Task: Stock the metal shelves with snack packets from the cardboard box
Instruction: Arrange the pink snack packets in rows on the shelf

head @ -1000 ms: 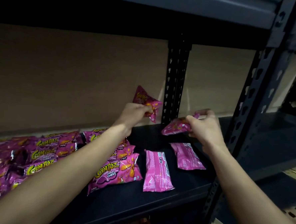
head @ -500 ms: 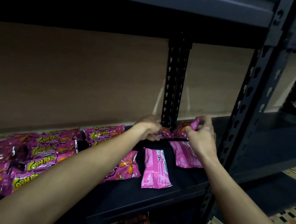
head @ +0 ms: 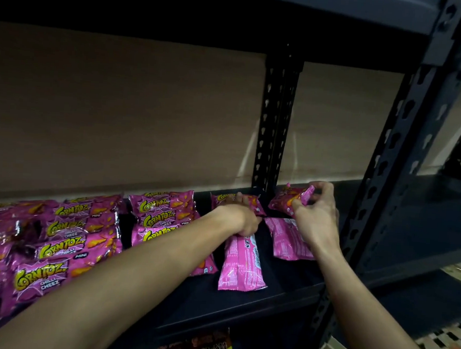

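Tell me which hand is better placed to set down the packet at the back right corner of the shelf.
Right. The right hand already pinches that packet just above the shelf; the left hand is busy left of the post.

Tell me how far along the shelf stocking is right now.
Done: rows of pink packets fill the shelf's left side. In hand: the left hand presses a packet down at the back, and the right hand has a grip on another packet. Left: bare shelf remains at the front right; the box's contents aren't visible.
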Tool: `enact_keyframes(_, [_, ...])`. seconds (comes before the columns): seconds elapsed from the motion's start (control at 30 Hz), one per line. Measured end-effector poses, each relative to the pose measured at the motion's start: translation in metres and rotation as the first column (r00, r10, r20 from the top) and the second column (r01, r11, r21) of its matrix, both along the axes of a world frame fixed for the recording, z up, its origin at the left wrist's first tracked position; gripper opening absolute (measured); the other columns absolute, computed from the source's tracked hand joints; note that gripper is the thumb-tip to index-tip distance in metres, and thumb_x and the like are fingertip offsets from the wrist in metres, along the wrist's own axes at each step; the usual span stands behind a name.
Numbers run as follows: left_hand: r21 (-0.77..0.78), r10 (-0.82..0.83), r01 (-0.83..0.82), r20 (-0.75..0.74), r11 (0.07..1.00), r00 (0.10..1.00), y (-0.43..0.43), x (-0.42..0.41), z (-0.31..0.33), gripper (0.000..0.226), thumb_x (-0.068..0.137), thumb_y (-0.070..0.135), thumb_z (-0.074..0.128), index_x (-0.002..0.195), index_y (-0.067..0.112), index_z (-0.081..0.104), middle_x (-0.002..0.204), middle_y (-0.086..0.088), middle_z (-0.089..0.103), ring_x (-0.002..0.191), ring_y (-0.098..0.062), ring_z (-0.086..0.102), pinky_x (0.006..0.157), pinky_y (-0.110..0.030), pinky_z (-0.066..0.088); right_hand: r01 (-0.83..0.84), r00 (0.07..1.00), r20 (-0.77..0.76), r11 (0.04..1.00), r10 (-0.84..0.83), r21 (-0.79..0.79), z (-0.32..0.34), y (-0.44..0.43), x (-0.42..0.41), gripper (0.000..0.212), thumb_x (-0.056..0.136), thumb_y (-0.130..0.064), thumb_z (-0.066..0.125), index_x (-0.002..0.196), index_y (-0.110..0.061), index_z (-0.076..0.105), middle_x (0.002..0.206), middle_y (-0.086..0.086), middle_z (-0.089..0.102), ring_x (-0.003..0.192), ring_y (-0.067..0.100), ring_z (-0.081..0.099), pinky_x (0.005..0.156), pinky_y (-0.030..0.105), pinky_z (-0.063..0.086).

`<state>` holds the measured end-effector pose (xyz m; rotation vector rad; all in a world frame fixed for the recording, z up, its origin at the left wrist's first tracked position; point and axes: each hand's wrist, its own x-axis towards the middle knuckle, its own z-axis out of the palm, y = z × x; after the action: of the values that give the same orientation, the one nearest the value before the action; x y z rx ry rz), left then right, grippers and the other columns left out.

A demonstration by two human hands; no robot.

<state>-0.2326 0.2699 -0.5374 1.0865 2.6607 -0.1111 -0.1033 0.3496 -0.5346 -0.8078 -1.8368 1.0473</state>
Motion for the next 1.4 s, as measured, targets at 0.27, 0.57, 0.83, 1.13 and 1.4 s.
enact_keyframes(0.27, [-0.173, -0.044, 0.026, -0.106, 0.985, 0.993, 0.003, -0.044, 0.0, 0.059, 0.098, 0.048, 0.03, 0.155, 0.036, 0.017, 0.165, -0.011, 0.004, 0.151, -0.033, 0.01, 0.12, -0.044, 0.019, -0.036, 0.998, 0.049, 0.999, 0.036, -0.003, 0.004, -0.004, -0.006, 0.037, 0.087, -0.01, 0.065, 0.117, -0.023, 0.049, 0.094, -0.006, 0.064, 0.1, 0.026, 0.064, 0.092, 0.04, 0.052])
enact_keyframes(0.57, [-0.162, 0.015, -0.033, -0.114, 0.986, 0.993, -0.003, -0.059, -0.003, 0.059, 0.102, 0.043, 0.033, 0.157, 0.026, 0.017, 0.165, -0.007, 0.001, 0.151, -0.03, 0.008, 0.12, -0.046, 0.017, -0.105, 0.994, 0.004, 0.994, 0.105, -0.024, 0.009, -0.011, -0.007, 0.044, 0.089, -0.006, 0.064, 0.129, -0.018, 0.049, 0.079, -0.004, 0.069, 0.063, 0.002, 0.064, 0.068, 0.018, 0.052])
enact_keyframes(0.83, [0.194, 0.023, 0.01, -0.167, 0.981, 0.986, -0.018, -0.043, 0.022, 0.053, 0.093, 0.012, 0.051, 0.144, 0.004, 0.042, 0.157, -0.019, 0.028, 0.143, -0.033, 0.032, 0.116, -0.039, 0.031, -0.17, 0.982, -0.103, 0.981, 0.16, -0.097, 0.011, 0.0, -0.01, 0.045, 0.089, -0.008, 0.069, 0.128, -0.027, 0.057, 0.087, -0.011, 0.072, 0.082, 0.003, 0.068, 0.083, 0.028, 0.055])
enact_keyframes(1.13, [0.55, -0.322, 0.299, -0.057, 0.78, 0.945, -0.042, -0.037, 0.082, 0.046, 0.098, 0.023, 0.056, 0.143, 0.019, 0.048, 0.142, -0.005, 0.054, 0.125, -0.019, 0.054, 0.103, -0.021, 0.04, -0.32, 0.928, -0.258, 0.929, 0.269, -0.184, 0.01, 0.01, -0.015, 0.06, 0.089, 0.011, 0.059, 0.132, -0.031, 0.061, 0.096, 0.008, 0.071, 0.1, 0.023, 0.069, 0.104, 0.039, 0.049])
enact_keyframes(1.4, [0.591, -0.391, 0.19, 0.233, 0.784, 0.89, -0.056, -0.052, 0.083, 0.035, 0.086, 0.014, 0.074, 0.12, 0.009, 0.068, 0.11, -0.005, 0.072, 0.106, -0.017, 0.066, 0.101, -0.028, 0.048, -0.388, 0.884, -0.37, 0.889, 0.284, -0.245, 0.002, 0.008, -0.021, 0.05, 0.088, 0.016, 0.056, 0.125, -0.017, 0.063, 0.097, 0.011, 0.075, 0.088, 0.018, 0.072, 0.087, 0.03, 0.056])
